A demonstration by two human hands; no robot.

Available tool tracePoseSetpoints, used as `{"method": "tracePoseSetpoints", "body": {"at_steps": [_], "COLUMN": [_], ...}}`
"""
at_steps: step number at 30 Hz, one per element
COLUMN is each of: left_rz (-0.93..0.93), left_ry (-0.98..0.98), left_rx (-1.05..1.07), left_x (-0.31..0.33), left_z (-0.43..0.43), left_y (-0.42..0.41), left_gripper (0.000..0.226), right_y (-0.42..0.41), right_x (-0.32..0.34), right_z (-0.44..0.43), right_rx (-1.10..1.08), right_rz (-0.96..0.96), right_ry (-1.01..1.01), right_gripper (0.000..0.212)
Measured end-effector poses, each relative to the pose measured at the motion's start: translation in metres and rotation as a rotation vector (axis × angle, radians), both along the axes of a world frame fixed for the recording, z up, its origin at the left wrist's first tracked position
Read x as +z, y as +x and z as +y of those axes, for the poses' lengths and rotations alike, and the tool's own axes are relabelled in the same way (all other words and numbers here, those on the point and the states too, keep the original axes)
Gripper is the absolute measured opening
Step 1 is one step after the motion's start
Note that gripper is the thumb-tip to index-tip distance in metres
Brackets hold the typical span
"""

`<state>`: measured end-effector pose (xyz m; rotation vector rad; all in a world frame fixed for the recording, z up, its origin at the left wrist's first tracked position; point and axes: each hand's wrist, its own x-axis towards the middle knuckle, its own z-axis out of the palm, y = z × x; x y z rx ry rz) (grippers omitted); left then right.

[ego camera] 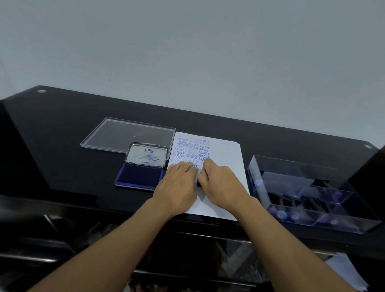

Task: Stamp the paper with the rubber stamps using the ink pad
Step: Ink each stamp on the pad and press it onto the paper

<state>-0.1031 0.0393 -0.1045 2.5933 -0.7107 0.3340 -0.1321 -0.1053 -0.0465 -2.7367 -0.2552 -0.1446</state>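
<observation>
Three columns of blue words already fill the upper left of the paper (226, 170), which sits dead centre on the table (64, 150), square to the near edge. Both hands meet at the bottom of that block, so I reckon the next print goes right under the rest.

The right hand (220, 183) is bent over a small dark thing, pretty sure that's the stamp (199, 183), fingers curled snug round it and bearing down. The left hand (178, 185) lies mostly flat on the sheet at 9 o'clock of the stamp, fingers straight and reaching up to it. My guess is it's pinning the paper so nothing skids and smears. Most of the stamp is hidden, so I can't read which word it is.

The ink pad (138, 176) is just off the paper at 9 o'clock, its tin lid (147, 154) flipped back, handy for a quick re-ink. A clear lid (125, 134) lies at 10 o'clock behind it. At 3 o'clock the clear box (256, 171) holds the spare stamps (281, 214), within easy reach of the working hand.
</observation>
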Motion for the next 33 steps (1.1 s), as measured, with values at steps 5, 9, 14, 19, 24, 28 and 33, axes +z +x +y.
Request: {"method": "tracePoseSetpoints", "body": {"at_steps": [5, 9, 14, 19, 24, 28, 33], "left_rz": [0.015, 0.026, 0.000, -0.024, -0.002, 0.007, 0.032], "left_ry": [-0.014, -0.022, -0.011, -0.002, 0.000, -0.001, 0.010], "left_rx": [-0.005, -0.010, -0.007, -0.015, -0.007, -0.004, -0.002], "left_x": [0.002, 0.002, 0.002, 0.001, 0.000, 0.003, 0.004], "left_z": [0.000, 0.001, 0.000, 0.000, 0.000, -0.001, 0.000], "left_y": [-0.001, -0.002, -0.002, -0.001, 0.000, -0.001, -0.001], "left_gripper": [0.038, 0.037, 0.044, 0.058, 0.043, 0.045, 0.030], "right_y": [0.009, 0.013, 0.004, -0.003, 0.003, 0.004, -0.002], "right_x": [0.006, 0.009, 0.006, 0.004, 0.008, 0.009, 0.006], "right_z": [0.000, 0.000, 0.001, 0.002, 0.002, 0.002, 0.003], "right_rx": [-0.017, -0.020, -0.017, -0.024, -0.038, -0.040, -0.033], "right_rz": [0.045, 0.063, 0.037, 0.014, 0.033, 0.036, 0.031], "right_ry": [-0.022, -0.038, -0.029, -0.052, -0.048, -0.040, -0.037], "right_gripper": [0.022, 0.029, 0.021, 0.019, 0.019, 0.020, 0.019]}}
